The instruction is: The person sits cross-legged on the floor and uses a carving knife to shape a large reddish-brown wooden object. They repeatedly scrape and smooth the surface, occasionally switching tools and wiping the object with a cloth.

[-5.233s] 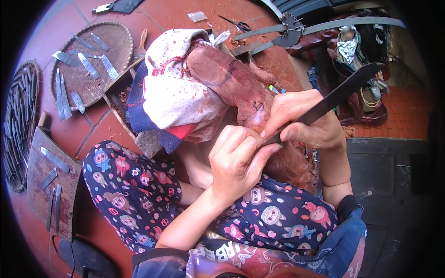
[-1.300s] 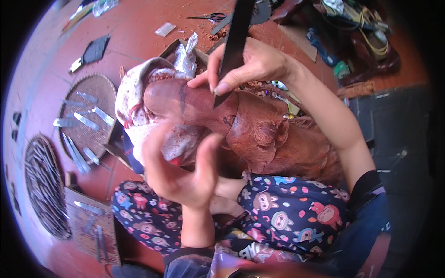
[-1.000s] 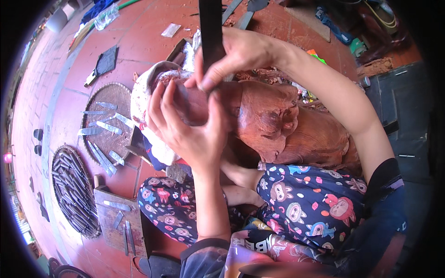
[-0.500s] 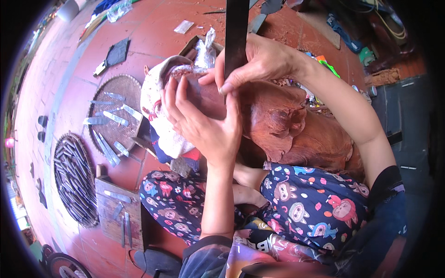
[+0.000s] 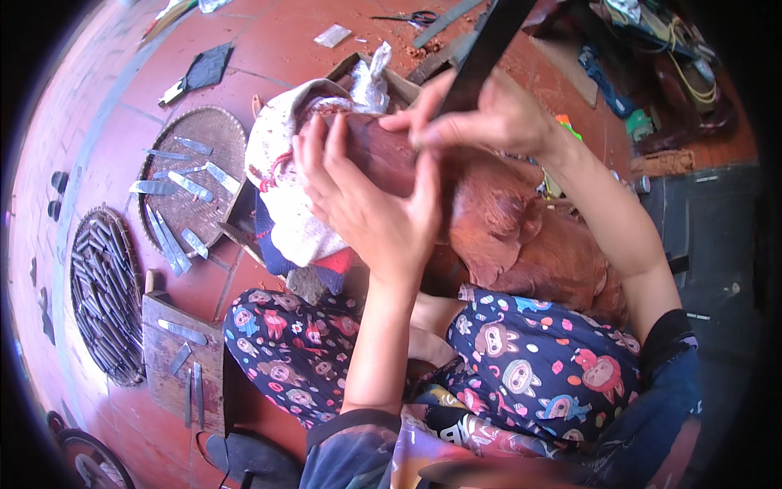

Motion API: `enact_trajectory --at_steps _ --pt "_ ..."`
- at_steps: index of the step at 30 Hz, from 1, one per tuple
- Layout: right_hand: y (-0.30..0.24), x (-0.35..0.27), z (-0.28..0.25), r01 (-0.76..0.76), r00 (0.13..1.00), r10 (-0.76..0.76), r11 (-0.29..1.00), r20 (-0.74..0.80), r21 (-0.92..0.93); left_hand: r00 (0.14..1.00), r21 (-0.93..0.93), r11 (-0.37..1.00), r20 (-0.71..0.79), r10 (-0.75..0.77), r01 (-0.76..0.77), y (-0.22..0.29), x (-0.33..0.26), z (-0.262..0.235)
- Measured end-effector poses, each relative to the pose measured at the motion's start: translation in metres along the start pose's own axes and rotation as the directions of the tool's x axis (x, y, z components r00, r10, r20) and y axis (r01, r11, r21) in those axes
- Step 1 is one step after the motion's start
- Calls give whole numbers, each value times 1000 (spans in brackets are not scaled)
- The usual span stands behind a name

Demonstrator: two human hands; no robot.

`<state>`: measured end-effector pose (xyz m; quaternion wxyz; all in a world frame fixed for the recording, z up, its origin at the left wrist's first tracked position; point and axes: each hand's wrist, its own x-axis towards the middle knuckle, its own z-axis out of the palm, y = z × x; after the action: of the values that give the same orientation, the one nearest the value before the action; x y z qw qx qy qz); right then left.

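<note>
A reddish-brown carved wood piece [image 5: 498,213] lies across in front of my lap, with a rough, folded-looking relief on its surface. My left hand [image 5: 376,204] lies on its smoother part, fingers stretched and spread, thumb close to the tool's lower end. In my right hand [image 5: 497,118] is a long, flat, dark strip-like tool [image 5: 487,57], pinched between thumb and fingers and tilted up to the right. Motion blurs that hand, and its fingers partly hide the tool's tip. A white cloth [image 5: 285,220] with reddish shavings lies beside my left fingers.
Left on the tiled floor are a round woven tray [image 5: 213,134] of metal blades and a basket [image 5: 134,359] full of dark rods. A wooden board [image 5: 163,379] holds more blades. Scissors [image 5: 423,18] lie at the far side; a dark mat [image 5: 717,244] is at right.
The dark tool has gone from upright to leaning right, with my right hand shifted slightly right and down. My left hand stays spread on the wood. The whole view has shifted a little.
</note>
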<state>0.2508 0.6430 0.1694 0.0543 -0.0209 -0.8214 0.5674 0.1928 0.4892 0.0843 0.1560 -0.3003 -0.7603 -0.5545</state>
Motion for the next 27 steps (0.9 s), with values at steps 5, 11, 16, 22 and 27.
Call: enact_trajectory --at_steps 5,11,16,22,27 --pt "-3 14 6 -47 994 56 995 -99 85 994 -20 994 33 -109 109 0 6 3" --pt "10 -1 0 -23 999 17 986 36 164 1000 -29 999 8 -29 29 4 -2 -2" --pt "14 2 -3 -64 997 53 966 51 250 999 -10 999 -15 -39 39 8 2 1" --pt "9 13 -5 -135 991 131 944 33 302 993 -7 993 -1 -120 120 2 5 8" --pt "30 11 -19 53 990 -75 981 117 185 999 -2 1000 -31 -25 25 9 6 9"
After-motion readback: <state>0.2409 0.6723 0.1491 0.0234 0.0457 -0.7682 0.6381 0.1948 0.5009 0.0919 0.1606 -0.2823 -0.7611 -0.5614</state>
